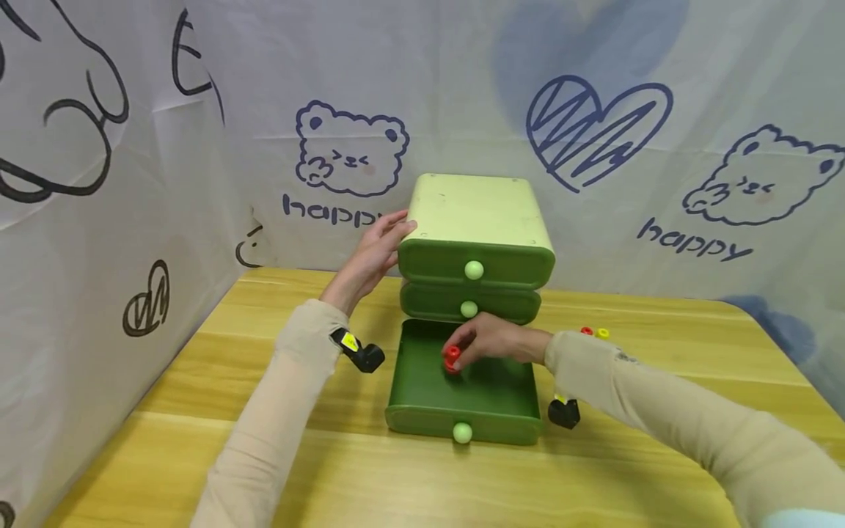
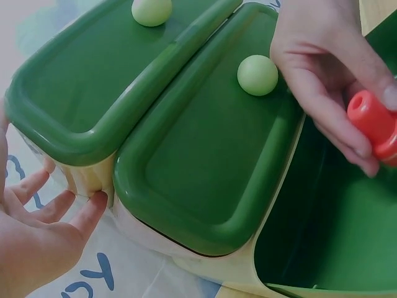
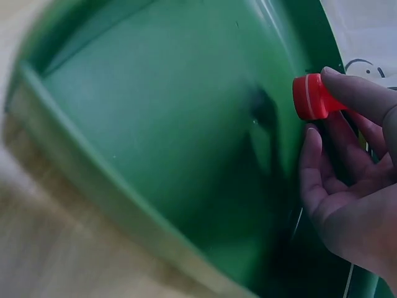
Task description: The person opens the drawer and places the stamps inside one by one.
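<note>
A small red plastic cap with a narrow hollow top (image 1: 452,353) is pinched between the thumb and fingers of my right hand (image 1: 494,339). That hand holds it over the floor of the pulled-out bottom drawer (image 1: 422,419), which is green with a pale round knob. In the right wrist view the cap's wide base (image 3: 309,97) faces the drawer. My left hand (image 1: 374,257) rests its fingers against the left side of the drawer cabinet (image 1: 478,209), near the top. In the left wrist view, its fingertips touch the cabinet's side wall below the top drawer front (image 2: 80,87).
On the table behind my right forearm lie a red piece (image 1: 587,331) and a yellow piece (image 1: 603,333), partly hidden. The middle drawer (image 1: 436,301) and top drawer are closed. A printed cloth (image 1: 462,88) hangs behind and left of the wooden table (image 1: 317,469).
</note>
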The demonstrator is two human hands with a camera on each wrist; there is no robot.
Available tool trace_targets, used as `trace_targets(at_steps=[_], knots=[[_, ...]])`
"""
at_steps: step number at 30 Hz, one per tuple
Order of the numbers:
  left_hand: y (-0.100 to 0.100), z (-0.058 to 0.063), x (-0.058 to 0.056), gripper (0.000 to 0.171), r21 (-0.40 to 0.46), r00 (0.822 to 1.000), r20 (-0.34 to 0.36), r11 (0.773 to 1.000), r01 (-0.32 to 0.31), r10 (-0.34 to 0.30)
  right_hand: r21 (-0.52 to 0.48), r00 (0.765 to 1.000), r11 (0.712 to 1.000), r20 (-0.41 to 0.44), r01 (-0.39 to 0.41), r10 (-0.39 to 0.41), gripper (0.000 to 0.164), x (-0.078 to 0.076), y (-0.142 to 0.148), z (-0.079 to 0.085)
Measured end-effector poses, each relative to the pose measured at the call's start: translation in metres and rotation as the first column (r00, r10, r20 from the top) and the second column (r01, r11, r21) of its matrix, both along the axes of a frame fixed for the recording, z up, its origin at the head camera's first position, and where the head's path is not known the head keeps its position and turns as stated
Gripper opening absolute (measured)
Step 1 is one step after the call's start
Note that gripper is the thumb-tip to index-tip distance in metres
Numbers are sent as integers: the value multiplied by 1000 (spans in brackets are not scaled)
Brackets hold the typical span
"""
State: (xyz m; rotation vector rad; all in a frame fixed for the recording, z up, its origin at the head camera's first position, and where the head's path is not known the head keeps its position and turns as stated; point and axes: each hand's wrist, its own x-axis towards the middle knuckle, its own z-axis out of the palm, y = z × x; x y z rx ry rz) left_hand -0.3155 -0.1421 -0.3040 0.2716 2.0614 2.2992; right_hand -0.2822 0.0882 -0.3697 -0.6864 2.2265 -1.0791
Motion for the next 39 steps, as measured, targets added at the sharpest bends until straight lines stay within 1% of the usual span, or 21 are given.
trace_targets(at_steps=[5,9,15,20,26,33,39], knots=[[2,0,0,63,-1,1000,3,1000,-3,3,6,1000,1000,16,-12,12,28,1,-4,-5],[4,1,1,63,-9,1000,4,1000,-3,4,5,1000,1000,23,-6,6,28,0,-6,-10],[4,1,0,64,-26,1000,-6,1000,-11,11,14,1000,1000,25,-9,9,28,-1,-8,-11],[3,0,0,64,-22,1000,4,1000,-13,13,38,1000,999,15,-24,23,29,-2,-9,-11],[2,-1,1,64,-13,1000,2,1000,-14,14,35,1000,999,3,-29,29,29,-1,-8,-16],[1,-1,1,65,1,1000,-9,1000,-9,9,42,1000,999,4,-10,10,28,0,-5,-22],[1,-1,1,64,10,1000,-13,1000,-3,3,35,1000,999,4,0,0,29,1,-5,-21]])
